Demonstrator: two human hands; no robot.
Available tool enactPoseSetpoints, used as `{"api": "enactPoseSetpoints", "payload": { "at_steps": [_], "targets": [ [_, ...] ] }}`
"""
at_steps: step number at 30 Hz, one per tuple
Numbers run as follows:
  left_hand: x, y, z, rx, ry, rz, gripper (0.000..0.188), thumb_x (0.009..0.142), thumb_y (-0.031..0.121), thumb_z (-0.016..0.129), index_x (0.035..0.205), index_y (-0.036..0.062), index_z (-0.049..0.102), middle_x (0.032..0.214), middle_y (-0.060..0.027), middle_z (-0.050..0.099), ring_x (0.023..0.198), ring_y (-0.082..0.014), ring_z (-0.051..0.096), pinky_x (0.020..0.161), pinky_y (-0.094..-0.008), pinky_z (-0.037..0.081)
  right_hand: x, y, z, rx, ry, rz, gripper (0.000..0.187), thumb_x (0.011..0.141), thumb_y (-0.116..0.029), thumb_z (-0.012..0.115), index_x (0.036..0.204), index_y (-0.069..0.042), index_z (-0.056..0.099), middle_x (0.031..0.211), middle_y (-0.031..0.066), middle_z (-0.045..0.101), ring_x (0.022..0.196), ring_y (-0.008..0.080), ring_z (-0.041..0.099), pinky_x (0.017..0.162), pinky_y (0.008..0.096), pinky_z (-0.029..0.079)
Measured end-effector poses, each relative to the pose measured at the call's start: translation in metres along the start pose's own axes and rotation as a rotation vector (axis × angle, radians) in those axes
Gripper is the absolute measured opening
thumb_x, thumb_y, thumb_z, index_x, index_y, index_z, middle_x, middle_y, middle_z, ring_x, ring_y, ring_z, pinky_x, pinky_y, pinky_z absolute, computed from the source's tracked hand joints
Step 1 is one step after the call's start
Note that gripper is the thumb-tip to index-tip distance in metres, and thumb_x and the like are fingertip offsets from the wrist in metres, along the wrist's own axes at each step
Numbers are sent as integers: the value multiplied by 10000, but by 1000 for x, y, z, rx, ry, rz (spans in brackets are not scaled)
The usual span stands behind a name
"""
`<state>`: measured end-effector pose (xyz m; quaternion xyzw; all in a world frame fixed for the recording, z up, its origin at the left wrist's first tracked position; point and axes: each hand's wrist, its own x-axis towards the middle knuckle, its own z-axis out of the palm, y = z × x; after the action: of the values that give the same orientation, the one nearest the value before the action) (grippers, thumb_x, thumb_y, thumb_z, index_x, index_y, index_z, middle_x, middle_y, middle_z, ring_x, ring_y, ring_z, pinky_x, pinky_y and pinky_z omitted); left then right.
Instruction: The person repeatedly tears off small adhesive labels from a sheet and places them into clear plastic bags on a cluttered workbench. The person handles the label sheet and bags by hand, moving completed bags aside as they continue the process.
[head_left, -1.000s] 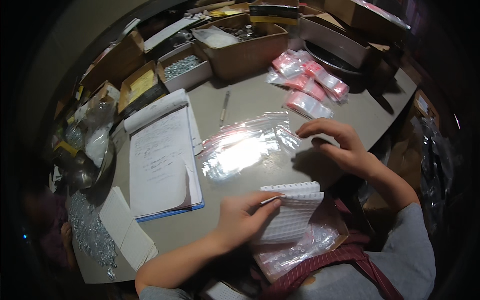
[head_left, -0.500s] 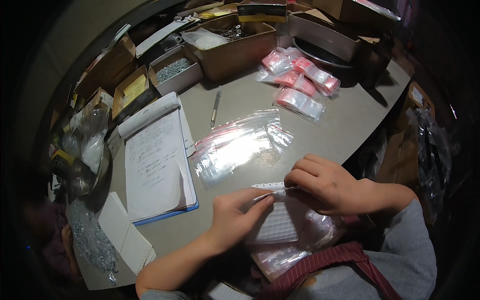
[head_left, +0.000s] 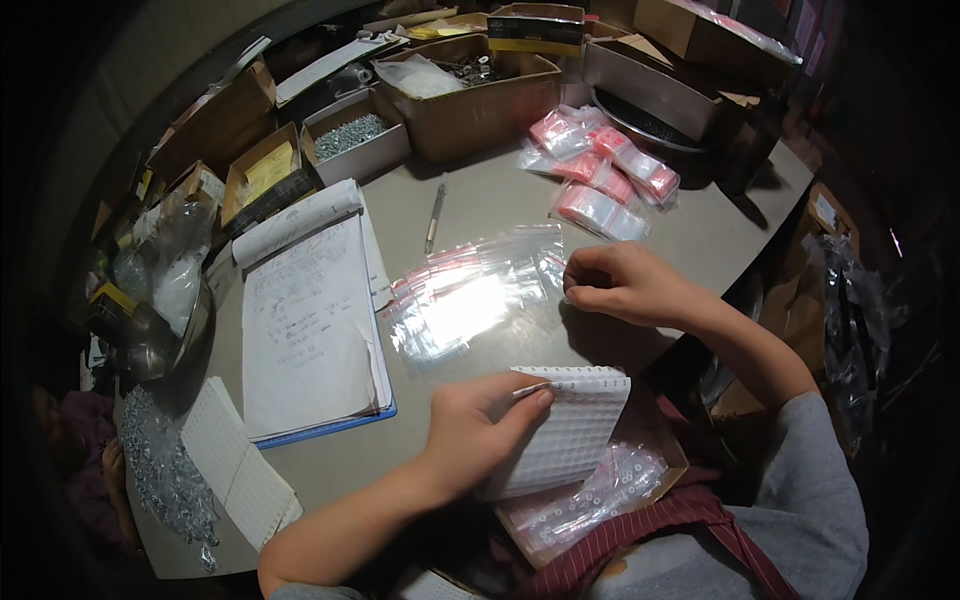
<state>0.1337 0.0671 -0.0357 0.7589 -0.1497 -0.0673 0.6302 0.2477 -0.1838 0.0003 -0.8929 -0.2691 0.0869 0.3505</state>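
At lower centre the left hand (head_left: 480,430) pinches a white sheet (head_left: 572,430), partly hiding a box (head_left: 677,472); mid-frame, the right hand (head_left: 635,285) curls narrowly beside clear bags (head_left: 475,300), its hold unclear. A notepad (head_left: 305,330) lies left.

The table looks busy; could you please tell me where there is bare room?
Bare patches of the table lie between the red-and-clear bag packs, right hand and right edge; between the pen, brown box and loose clear bags; and between the clipboard and left hand. Crowded: the far side, with other boxes, and the left, with small silvery parts.
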Motion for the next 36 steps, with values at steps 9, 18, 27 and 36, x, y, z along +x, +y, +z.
{"api": "enactPoseSetpoints", "payload": {
  "at_steps": [9, 18, 27, 36],
  "targets": [
    [-1, -1, -3, 80, -8, 31, 200, 940, 127, 744, 1079, -12, 776, 841, -51, 769, 747, -70, 660, 669, -251, 545, 13, 3, -19, -507, -159, 95, 288, 879, -262, 757, 929, 13, 687, 838, 184, 712, 799, 351, 696, 723, 431, 530],
    [1, -8, -4, -4, -22, 18, 223, 940, 162, 748, 1082, -9, 767, 873, -132, 769, 759, -133, 711, 684, -286, 555, 70, 18, -24, -128, -151, -144, 245, 805, -139, 720, 983, 7, 635, 940, 209, 688, 901, 365, 678, 773, 468, 521],
    [1, -3, -4, -17, -24, -66, 239, 953, 174, 734, 1102, -12, 754, 879, -167, 769, 767, -135, 719, 701, -296, 555, 64, 29, 0, -732, 108, -196, 233, 855, -139, 748, 972, -5, 597, 895, 173, 656, 841, 371, 649, 738, 451, 516],
    [2, -16, -2, 136, 11, 199, 209, 895, 124, 777, 1080, 27, 769, 961, -171, 757, 814, -296, 741, 727, -349, 571, -14, -37, -7, -63, -423, -222, 412, 786, -75, 713, 1182, -5, 623, 1071, 206, 678, 1028, 381, 681, 901, 455, 553]
  ]
}}
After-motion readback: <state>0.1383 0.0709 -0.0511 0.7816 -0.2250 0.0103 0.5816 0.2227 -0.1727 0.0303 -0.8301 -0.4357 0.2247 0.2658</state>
